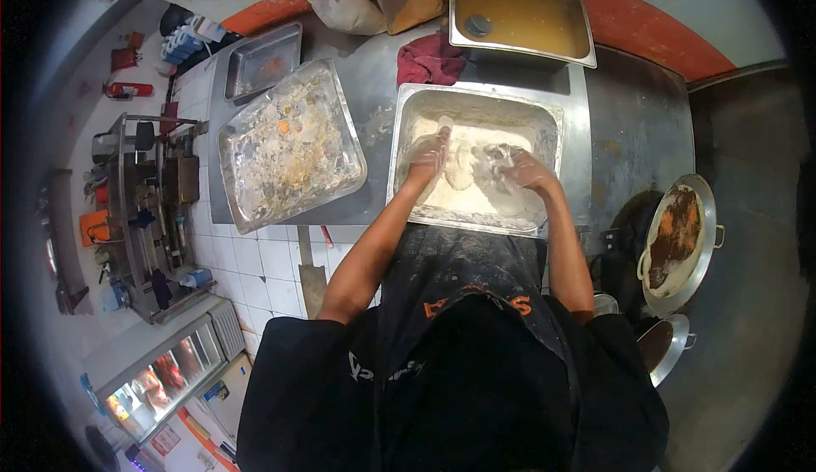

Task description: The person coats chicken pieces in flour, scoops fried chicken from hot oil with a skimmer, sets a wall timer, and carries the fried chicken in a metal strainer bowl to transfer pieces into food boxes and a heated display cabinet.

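A deep steel pan (399,145) of pale flour (489,204) stands before me at the counter's front edge. Both my hands are inside it, in clear plastic gloves dusted with flour. At the pan's left side, my left hand (432,153) has its fingers stretched out, with nothing gripped. My right hand (520,170) is over the right half, fingers apart and slightly bent, partly blurred by the loose glove. Between the hands lies a flour-coated lump (461,170); its kind is hidden under the coating. I cannot tell whether either hand touches it.
Left stands a tray (293,145) with crumbly floury residue, and a smaller steel tray (263,60) behind. A maroon cloth (429,60), a pan of yellowish liquid (531,13) and a bag of white powder (344,9) are at the back. Large round pans (680,243) stand right.
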Tool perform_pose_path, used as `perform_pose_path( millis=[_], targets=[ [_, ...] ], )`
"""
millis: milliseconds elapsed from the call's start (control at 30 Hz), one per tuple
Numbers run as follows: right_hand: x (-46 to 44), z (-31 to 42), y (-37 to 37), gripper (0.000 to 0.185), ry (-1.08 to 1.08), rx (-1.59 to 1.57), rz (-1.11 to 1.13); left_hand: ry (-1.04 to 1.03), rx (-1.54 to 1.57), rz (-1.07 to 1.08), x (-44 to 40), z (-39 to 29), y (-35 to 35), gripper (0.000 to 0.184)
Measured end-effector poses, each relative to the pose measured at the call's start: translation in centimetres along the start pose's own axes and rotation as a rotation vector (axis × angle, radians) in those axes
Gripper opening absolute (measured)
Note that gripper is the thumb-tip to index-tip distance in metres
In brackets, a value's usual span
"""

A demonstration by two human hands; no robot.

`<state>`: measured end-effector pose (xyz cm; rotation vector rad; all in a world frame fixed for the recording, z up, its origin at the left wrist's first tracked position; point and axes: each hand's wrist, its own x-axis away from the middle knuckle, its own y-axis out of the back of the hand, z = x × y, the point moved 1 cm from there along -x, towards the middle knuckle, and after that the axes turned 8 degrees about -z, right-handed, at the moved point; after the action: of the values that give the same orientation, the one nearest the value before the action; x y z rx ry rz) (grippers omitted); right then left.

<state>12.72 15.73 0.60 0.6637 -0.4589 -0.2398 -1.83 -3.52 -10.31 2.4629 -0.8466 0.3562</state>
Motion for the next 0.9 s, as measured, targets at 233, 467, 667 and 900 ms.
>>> perform_pose_path(
  millis=[233, 467, 667, 900],
  targets=[
    [4.0, -0.2, -4.0, 0.069, -0.216, 0.290, 0.130, 0.122, -0.430, 0.068, 3.5, -2.1, -0.5, 0.078],
    [3.4, -2.5, -6.8, 0.074, -0.425, 0.169, 0.153, -0.058, -0.176, 0.245, 6.9, -4.3, 1.0, 0.085],
    [4.0, 0.6, -2.2, 0.064, -0.327, -0.041, -0.135, 0.612, 0.877, 0.115, 7.4, -5.7, 1.3, 0.089],
    [3.7, -0.6, -6.1, 0.082, -0.424, 0.233, 0.013, 0.104, -0.678, 0.400, 6.6, -6.2, 2.3, 0.081]
  ],
)
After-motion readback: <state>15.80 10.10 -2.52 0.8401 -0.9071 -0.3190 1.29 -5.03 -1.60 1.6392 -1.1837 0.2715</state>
